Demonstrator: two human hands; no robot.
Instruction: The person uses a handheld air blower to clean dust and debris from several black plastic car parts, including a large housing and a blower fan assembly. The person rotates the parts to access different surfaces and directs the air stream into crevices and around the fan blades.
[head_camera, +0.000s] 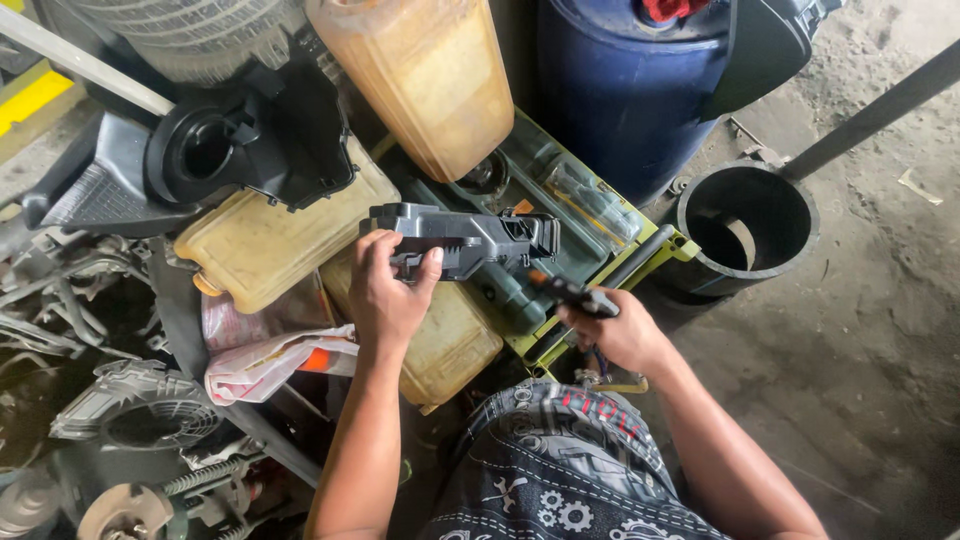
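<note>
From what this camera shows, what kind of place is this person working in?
Probably a vehicle repair workshop or parts yard. The left hand holds a grey plastic part, the right hand a dark tool. Around them lie stained jerrycans, a blue drum and metal parts on a dusty floor.

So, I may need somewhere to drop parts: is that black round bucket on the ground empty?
Mostly empty: the black bucket stands upright and open; only a pale curved strip shows inside.
</note>
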